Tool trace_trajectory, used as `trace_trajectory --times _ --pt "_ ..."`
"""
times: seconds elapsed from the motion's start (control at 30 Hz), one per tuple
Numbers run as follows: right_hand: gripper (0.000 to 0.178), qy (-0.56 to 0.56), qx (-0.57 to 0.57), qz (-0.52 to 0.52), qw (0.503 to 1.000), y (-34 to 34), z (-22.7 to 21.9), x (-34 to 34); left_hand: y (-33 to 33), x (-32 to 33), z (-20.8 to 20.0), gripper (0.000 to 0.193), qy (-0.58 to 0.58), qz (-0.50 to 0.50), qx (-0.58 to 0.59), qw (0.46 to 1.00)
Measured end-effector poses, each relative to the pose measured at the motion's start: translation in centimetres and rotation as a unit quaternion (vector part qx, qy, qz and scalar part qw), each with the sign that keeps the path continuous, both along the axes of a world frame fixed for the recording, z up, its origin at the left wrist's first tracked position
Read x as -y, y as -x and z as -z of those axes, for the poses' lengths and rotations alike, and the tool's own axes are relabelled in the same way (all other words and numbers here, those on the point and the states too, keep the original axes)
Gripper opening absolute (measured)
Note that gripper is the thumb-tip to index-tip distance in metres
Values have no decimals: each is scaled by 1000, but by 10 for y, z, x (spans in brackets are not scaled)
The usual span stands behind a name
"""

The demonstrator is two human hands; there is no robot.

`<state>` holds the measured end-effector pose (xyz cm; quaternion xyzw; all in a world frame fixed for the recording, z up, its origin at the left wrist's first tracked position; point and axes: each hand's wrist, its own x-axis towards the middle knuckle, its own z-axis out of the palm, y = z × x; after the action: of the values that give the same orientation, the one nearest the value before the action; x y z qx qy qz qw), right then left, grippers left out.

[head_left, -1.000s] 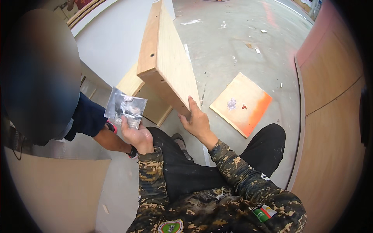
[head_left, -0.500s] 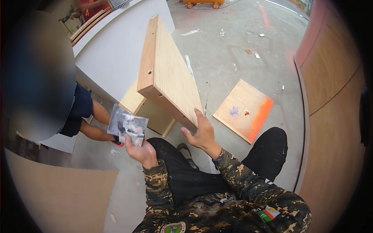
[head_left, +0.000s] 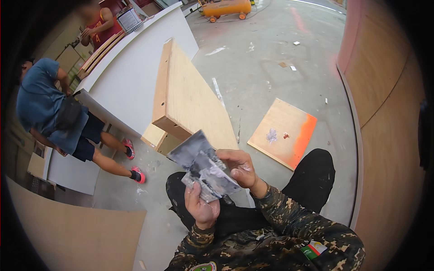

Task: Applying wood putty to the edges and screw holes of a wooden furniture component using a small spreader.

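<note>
My left hand [head_left: 201, 208] grips the lower edge of flat grey sheets [head_left: 214, 179] smeared with whitish paste, possibly putty, thumb on top. My right hand [head_left: 240, 168] has its bent fingers at the sheets' upper right edge; its fingertips are partly hidden, and it seems to pinch that edge. Just beyond the sheets stands a pale plywood box-like panel [head_left: 192, 97], tilted on edge, with dark screw holes along its thick side. A second wooden piece [head_left: 155, 135] sits behind its near end.
A square board [head_left: 280, 131] with an orange-sprayed edge and paste blobs lies on the floor at right. A white counter [head_left: 135, 72] stands far left, beside a person in blue [head_left: 49, 99]; another person [head_left: 101, 27] is behind it. Curved plywood [head_left: 384, 113] rises at right. An orange compressor [head_left: 226, 9] is far off.
My right hand has left the plywood panel and come to the grey sheets. My left hand has brought the sheets right and nearer to me. The person in blue has moved farther off.
</note>
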<state>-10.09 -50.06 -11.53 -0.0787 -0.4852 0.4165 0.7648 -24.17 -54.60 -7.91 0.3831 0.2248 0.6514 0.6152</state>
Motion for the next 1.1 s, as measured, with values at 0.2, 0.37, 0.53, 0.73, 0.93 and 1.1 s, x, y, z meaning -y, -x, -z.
trace_trajectory --times 0.2,0.37,0.53,0.73,0.93,1.1 --pt "19 156 63 160 973 -35 21 0 -24 -7 -16 42 47 153 -17 987" --pt "14 176 -377 161 895 -116 13 -19 -42 -20 -25 47 17 176 -82 981" --pt "29 264 -221 359 868 -203 12 6 -57 -85 -32 36 -34 305 -72 949" --pt "29 268 -131 399 867 -252 47 -27 -95 -132 0 34 15 211 -132 969" --pt "29 495 -30 424 758 -246 182 -33 -94 -128 39 34 118 190 -160 962" --pt "24 649 41 417 635 -234 284 -25 -89 -133 49 33 122 171 -196 958"
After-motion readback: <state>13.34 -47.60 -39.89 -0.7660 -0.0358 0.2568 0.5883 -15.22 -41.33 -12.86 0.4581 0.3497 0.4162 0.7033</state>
